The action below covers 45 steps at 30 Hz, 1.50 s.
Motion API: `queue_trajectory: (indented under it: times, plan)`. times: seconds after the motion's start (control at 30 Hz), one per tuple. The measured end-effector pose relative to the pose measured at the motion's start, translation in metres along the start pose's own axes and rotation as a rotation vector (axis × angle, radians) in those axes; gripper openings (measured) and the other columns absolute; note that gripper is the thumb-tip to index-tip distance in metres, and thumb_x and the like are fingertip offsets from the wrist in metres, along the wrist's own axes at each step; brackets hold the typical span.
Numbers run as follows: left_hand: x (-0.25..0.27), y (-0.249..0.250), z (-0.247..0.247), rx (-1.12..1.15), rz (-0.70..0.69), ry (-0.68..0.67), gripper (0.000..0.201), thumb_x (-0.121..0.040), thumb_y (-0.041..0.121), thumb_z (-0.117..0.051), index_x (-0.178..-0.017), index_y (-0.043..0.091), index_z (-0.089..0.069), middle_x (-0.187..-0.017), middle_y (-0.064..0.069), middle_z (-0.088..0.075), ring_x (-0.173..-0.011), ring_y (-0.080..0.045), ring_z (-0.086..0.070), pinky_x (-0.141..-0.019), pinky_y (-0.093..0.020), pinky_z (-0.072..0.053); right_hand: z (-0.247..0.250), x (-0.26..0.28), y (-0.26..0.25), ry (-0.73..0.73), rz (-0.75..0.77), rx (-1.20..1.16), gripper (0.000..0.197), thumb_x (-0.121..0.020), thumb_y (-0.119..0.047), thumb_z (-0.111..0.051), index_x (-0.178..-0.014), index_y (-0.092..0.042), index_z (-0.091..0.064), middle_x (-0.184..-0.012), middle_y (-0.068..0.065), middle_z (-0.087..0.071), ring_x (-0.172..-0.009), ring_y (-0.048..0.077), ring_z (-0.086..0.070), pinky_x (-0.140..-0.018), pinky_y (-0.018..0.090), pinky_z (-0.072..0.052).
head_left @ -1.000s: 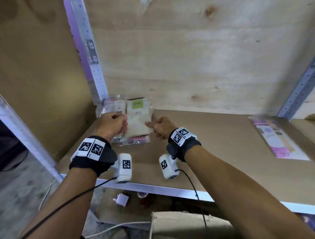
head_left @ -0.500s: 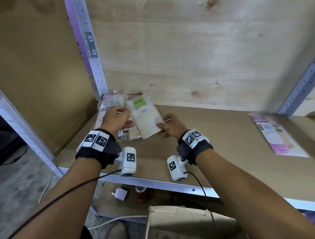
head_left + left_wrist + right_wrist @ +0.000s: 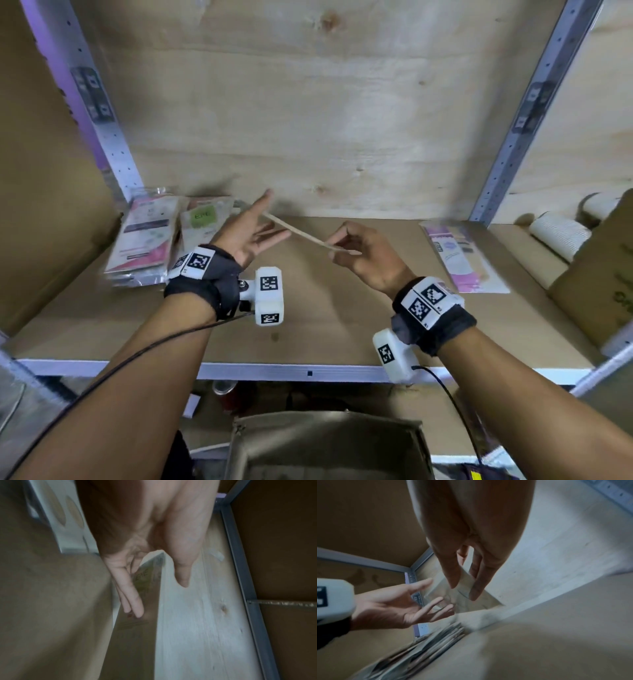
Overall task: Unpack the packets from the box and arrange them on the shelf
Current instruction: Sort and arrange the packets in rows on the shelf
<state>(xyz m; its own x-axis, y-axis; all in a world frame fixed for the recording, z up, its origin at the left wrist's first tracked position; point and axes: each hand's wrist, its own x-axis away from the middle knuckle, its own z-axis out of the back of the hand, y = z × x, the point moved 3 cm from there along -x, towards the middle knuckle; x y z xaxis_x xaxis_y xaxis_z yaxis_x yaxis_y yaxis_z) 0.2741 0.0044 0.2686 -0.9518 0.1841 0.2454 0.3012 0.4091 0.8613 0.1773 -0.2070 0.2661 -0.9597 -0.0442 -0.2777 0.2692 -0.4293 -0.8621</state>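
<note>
One flat packet [image 3: 301,233] is pinched edge-on above the shelf [image 3: 308,329] by the right hand [image 3: 363,253], while the left hand [image 3: 250,233] is held beside it with fingers spread, gripping nothing.

Head camera looks forward and down into the shelf [image 3: 308,329]; both wrist cameras look closely along the hands [image 3: 250,236], sharing its back-left corner.

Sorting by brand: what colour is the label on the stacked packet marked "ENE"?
Green, clearest in the head view on the packet.
</note>
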Motion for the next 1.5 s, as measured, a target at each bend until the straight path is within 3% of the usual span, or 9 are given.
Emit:
queue_trajectory:
  times: [0.1,0.3,0.4,0.6,0.83,1.07,1.23,1.4,1.5]
  plan:
    - [-0.009,-0.021,-0.018,-0.085,-0.033,0.073,0.023,-0.092,0.014,-0.069,-0.110,0.003,-0.061,-0.116,-0.022,-0.069,-0.085,-0.023,-0.075,-0.059,-0.031,-0.061,0.016,0.014,0.005,-0.142,-0.049,0.104,0.030,-0.079,-0.010,-0.081,-0.105,-0.006,-0.067,-0.109,0.009,-0.068,-0.107,0.020,-0.064,-0.099,0.036,-0.047]
    - [-0.018,-0.055,-0.042,-0.295,-0.026,0.038,0.014,-0.099,0.012,-0.058,-0.113,0.010,-0.061,-0.106,-0.007,-0.070,-0.093,-0.020,-0.068,-0.075,-0.032,-0.056,0.048,0.020,0.027,-0.044,-0.236,0.014,0.038,-0.082,-0.034,-0.079,-0.114,-0.018,-0.067,-0.106,0.001,-0.062,-0.090,0.010,-0.057,-0.077,0.014,-0.046]
    - [-0.022,-0.065,-0.054,-0.330,-0.021,-0.035,0.004,-0.097,0.012,-0.060,-0.100,0.013,-0.063,-0.098,-0.004,-0.073,-0.087,-0.017,-0.071,-0.071,-0.030,-0.057,0.063,0.018,0.046,0.005,-0.324,0.100,0.040,-0.085,-0.037,-0.076,-0.115,-0.014,-0.063,-0.106,0.002,-0.065,-0.092,0.015,-0.061,-0.080,0.025,-0.052]
    - [-0.029,-0.088,-0.075,-0.306,-0.001,-0.110,0.009,-0.097,0.016,-0.063,-0.104,0.012,-0.066,-0.105,-0.007,-0.075,-0.088,-0.017,-0.073,-0.073,-0.030,-0.058,0.076,0.025,0.068,-0.088,-0.471,-0.061,0.031,-0.086,-0.009,-0.074,-0.112,0.000,-0.060,-0.105,0.014,-0.069,-0.095,0.027,-0.065,-0.066,0.026,-0.050]
    - [-0.018,-0.115,-0.103,-0.440,0.087,-0.296,0.033,-0.087,0.007,-0.073,-0.119,0.001,-0.064,-0.107,-0.012,-0.076,-0.094,-0.024,-0.075,-0.073,-0.027,-0.062,0.100,0.038,0.078,0.087,-0.518,-0.255,0.024,-0.085,-0.007,-0.075,-0.101,-0.009,-0.057,-0.121,0.025,-0.066,-0.113,0.041,-0.064,-0.091,0.046,-0.052]
    - [-0.008,-0.131,-0.123,-0.608,0.112,-0.421,0.045,-0.081,0.000,-0.077,-0.115,0.022,-0.060,-0.093,-0.002,-0.073,-0.081,-0.014,-0.073,-0.074,-0.025,-0.062,0.116,0.046,0.094,0.132,-0.606,-0.253,0.032,-0.083,-0.008,-0.077,-0.108,-0.005,-0.057,-0.117,0.021,-0.068,-0.109,0.037,-0.067,-0.096,0.051,-0.054]
    - [-0.010,-0.134,-0.126,-0.644,0.054,-0.402,0.036,-0.080,-0.002,-0.077,-0.110,0.014,-0.064,-0.093,-0.007,-0.071,-0.078,-0.014,-0.073,-0.070,-0.023,-0.061,0.120,0.047,0.097,0.081,-0.647,-0.205,0.029,-0.085,0.005,-0.065,-0.110,-0.006,-0.057,-0.100,0.012,-0.065,-0.081,0.022,-0.064,-0.064,0.029,-0.055]
    - [-0.015,-0.138,-0.124,-0.616,0.030,-0.323,0.038,-0.082,-0.004,-0.074,-0.119,-0.007,-0.064,-0.099,-0.015,-0.070,-0.080,-0.019,-0.071,-0.066,-0.020,-0.060,0.124,0.045,0.101,0.105,-0.662,-0.143,0.034,-0.083,0.004,-0.072,-0.114,0.000,-0.058,-0.089,0.009,-0.062,-0.081,0.026,-0.063,-0.068,0.035,-0.057]
    - [-0.018,-0.140,-0.122,-0.586,0.027,-0.287,0.037,-0.083,-0.005,-0.074,-0.118,-0.006,-0.063,-0.096,-0.012,-0.071,-0.077,-0.016,-0.071,-0.063,-0.018,-0.059,0.128,0.047,0.106,0.122,-0.692,-0.092,0.032,-0.082,-0.007,-0.079,-0.108,-0.003,-0.061,-0.080,0.006,-0.062,-0.061,0.018,-0.059,-0.053,0.026,-0.053]
